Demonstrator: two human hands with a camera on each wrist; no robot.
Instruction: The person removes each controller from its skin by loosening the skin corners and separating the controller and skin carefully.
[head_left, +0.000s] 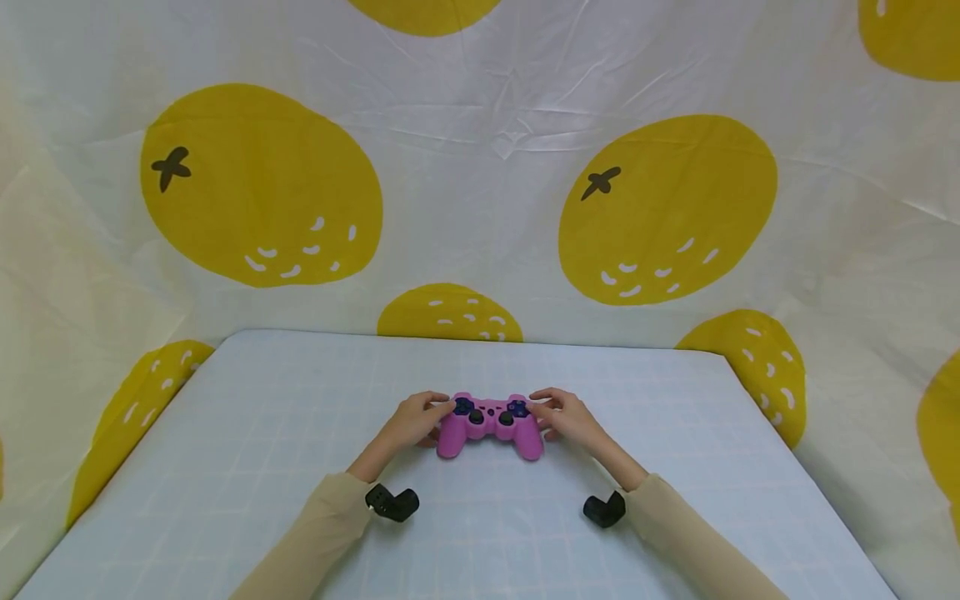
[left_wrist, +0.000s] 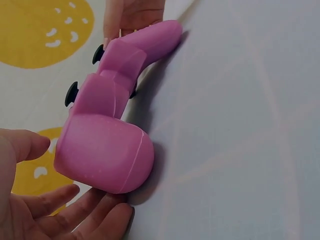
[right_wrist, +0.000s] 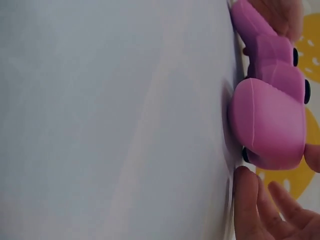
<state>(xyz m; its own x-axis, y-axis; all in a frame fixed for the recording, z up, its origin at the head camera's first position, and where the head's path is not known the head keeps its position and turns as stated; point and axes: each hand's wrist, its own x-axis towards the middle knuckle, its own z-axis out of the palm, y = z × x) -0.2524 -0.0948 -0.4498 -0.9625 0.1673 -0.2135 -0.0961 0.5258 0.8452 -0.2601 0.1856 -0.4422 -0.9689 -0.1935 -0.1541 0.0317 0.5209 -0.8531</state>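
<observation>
A pink game controller (head_left: 491,430) is lying face up on the desk (head_left: 495,533), near the middle, its two grips (head_left: 452,442) pointing toward 7 and 5 o'clock as the head view is showing it. Its dark direction pad (head_left: 463,406) is sitting at 10 o'clock on its face, its dark button cluster (head_left: 518,408) at 2, and two black thumbsticks (head_left: 476,417) are standing nearer its middle. Of the two hands, the left hand (head_left: 414,421) is lying beside the controller at 9 o'clock, its fingers loosely spread; in the left wrist view its thumb is standing apart from the pink shell, while its fingertips are lying close under the grip, and whether they are touching it I cannot tell. At 3 o'clock the right hand (head_left: 567,417) is lying similarly spread, its thumb seemingly touching the shell's edge in the right wrist view and its fingers lying just beside the grip. Farther out, black wrist devices (head_left: 392,503) and beige sleeves (head_left: 303,533) are showing at 8 and 4 o'clock. A pale cloth (head_left: 472,208) with yellow fruit shapes (head_left: 262,183) is hanging behind the desk toward 12 o'clock
</observation>
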